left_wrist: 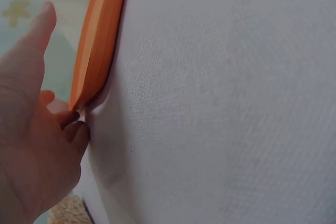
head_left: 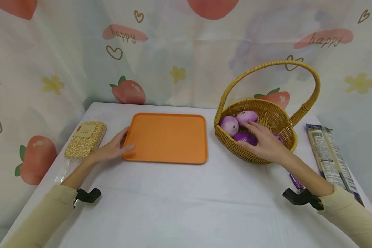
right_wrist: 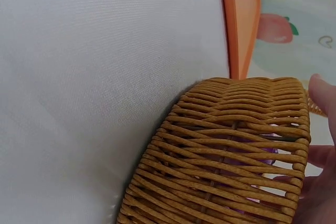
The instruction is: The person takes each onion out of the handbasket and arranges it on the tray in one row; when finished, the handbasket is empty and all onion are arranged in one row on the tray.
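Note:
My left hand [head_left: 114, 147] is at the left edge of a flat orange tray [head_left: 165, 137]. Its thumb stands straight out, and in the left wrist view the fingertips [left_wrist: 79, 124] meet the tray's lower corner. Over a brown wicker basket [head_left: 240, 150] with a tall hooped handle, my right hand [head_left: 265, 141] reaches in with fingers spread above purple onions. Two paler onions [head_left: 229, 125] lie at the basket's left side, and a darker onion [head_left: 245, 137] shows beneath the hand. From the right wrist, the basket wall [right_wrist: 226, 150] hides most of the onions.
A clear packet of yellow grains [head_left: 86, 139] lies left of the tray. Along the table's right edge is a long printed packet [head_left: 331, 158], with a small purple wrapper [head_left: 296, 181] near the right forearm. A patterned curtain [head_left: 186, 51] hangs behind the white-covered table [head_left: 186, 206].

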### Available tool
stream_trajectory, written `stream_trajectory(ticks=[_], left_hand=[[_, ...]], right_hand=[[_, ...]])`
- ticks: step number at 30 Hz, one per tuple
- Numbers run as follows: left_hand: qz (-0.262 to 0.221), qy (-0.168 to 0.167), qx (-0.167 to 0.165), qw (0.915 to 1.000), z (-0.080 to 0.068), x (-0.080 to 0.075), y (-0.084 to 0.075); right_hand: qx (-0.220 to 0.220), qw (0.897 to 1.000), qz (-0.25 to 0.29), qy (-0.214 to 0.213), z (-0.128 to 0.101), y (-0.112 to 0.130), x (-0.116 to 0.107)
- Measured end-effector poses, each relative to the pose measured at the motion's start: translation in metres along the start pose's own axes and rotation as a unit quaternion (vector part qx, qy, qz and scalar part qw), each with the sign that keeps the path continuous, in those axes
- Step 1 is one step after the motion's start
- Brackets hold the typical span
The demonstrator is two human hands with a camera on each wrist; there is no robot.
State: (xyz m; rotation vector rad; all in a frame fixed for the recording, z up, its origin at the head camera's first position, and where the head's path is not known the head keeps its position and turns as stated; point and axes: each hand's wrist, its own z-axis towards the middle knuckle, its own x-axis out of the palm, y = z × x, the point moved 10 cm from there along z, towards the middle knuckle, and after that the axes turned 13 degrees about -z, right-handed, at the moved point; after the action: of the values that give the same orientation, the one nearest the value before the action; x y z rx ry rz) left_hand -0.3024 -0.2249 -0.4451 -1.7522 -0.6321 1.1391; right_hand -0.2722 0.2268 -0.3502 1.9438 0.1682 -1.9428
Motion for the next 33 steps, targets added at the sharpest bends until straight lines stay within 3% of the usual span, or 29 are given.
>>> stream_trajectory(ticks=[10, 16, 26, 33], left_hand=[[0.057, -0.025, 0.0, 0.9981, 0.001, -0.002, 0.002], [0.069, -0.04, -0.013, 0.9968, 0.001, -0.004, 0.003], [0.068, -0.035, -0.046, 0.9961, 0.002, -0.002, 0.007], [0.085, -0.047, -0.047, 0.9942, 0.004, 0.0, 0.01]], right_hand=[[-0.034, 0.999, 0.024, 0.014, 0.002, 0.001, -0.001], [-0.021, 0.998, 0.041, 0.039, 0.002, -0.004, 0.003], [0.008, 0.995, 0.073, 0.074, 0.007, -0.015, 0.014], [0.031, 0.993, 0.076, 0.089, 0.009, -0.021, 0.024]])
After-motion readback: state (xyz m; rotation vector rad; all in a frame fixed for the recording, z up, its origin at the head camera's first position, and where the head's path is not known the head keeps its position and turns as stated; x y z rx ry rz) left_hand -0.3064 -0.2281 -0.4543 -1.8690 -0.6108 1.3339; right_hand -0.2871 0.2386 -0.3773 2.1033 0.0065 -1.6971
